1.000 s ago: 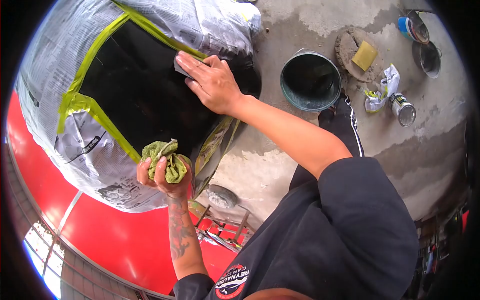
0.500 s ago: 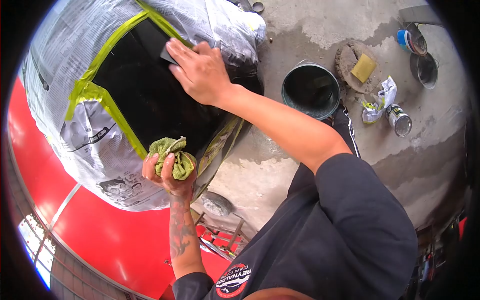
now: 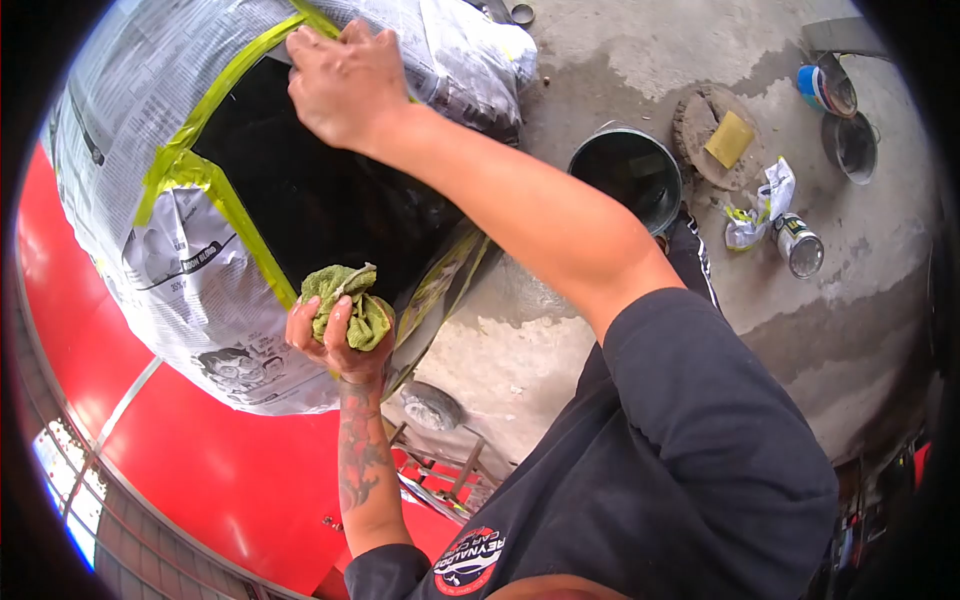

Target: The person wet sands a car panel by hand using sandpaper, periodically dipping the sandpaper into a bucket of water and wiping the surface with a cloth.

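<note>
A glossy black panel is framed by yellow-green masking tape and printed newspaper. At the panel's upper edge, close to the tape, my right hand presses down with its fingers closed over a grey piece of sandpaper. Most of that piece is hidden under the fingers. Lower down, my left hand grips a crumpled green cloth in front of the panel's lower edge.
Red bodywork shows below the newspaper. On the concrete floor stand a dark bucket, a round stump with a yellow sponge on it, crumpled masking scraps, a metal can and further containers.
My right hand has slid up and to the left over the panel with the sandpaper, reaching the taped upper edge. My left hand stays in place with the cloth.
</note>
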`<state>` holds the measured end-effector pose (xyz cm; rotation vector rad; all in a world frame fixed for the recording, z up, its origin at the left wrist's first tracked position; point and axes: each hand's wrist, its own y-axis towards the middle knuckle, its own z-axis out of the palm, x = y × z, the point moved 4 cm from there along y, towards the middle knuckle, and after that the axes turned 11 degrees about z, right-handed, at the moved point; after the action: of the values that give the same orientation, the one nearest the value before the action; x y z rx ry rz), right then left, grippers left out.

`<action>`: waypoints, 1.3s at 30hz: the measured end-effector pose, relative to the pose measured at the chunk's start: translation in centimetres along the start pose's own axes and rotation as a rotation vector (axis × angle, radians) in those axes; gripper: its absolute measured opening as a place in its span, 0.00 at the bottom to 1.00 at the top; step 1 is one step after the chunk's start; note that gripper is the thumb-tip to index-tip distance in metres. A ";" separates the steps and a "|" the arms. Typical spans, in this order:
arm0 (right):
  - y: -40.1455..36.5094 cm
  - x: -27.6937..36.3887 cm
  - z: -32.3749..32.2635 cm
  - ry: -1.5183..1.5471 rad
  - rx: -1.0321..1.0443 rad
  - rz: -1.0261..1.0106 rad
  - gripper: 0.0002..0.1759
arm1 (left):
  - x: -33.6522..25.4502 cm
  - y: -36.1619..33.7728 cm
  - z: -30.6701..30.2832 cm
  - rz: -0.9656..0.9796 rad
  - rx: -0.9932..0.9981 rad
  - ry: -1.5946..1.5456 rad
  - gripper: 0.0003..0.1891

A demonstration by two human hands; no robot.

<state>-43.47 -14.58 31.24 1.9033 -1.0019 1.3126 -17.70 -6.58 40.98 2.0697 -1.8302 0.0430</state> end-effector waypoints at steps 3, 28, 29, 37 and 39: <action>-1.6 1.1 -0.6 0.138 -0.087 -0.117 0.17 | 0.2 -0.3 0.0 -0.005 -0.002 -0.009 0.33; -8.3 -0.5 -3.1 -0.061 -0.050 -0.257 0.30 | 0.0 0.0 0.0 -0.002 0.007 -0.001 0.32; -8.3 -0.6 -3.1 -0.055 -0.059 -0.267 0.30 | 0.0 0.0 0.0 -0.002 0.007 0.000 0.32; -6.3 -0.1 -2.4 -0.012 -0.052 -0.168 0.30 | 0.0 0.0 0.0 0.005 0.006 0.013 0.31; -11.9 -2.4 -4.0 0.004 0.043 -0.175 0.37 | 0.0 -0.1 0.0 0.008 0.010 0.011 0.31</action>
<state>-35.79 -4.46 29.54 1.9711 -0.7904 1.2449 -17.63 -6.56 40.98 2.0649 -1.8347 0.0656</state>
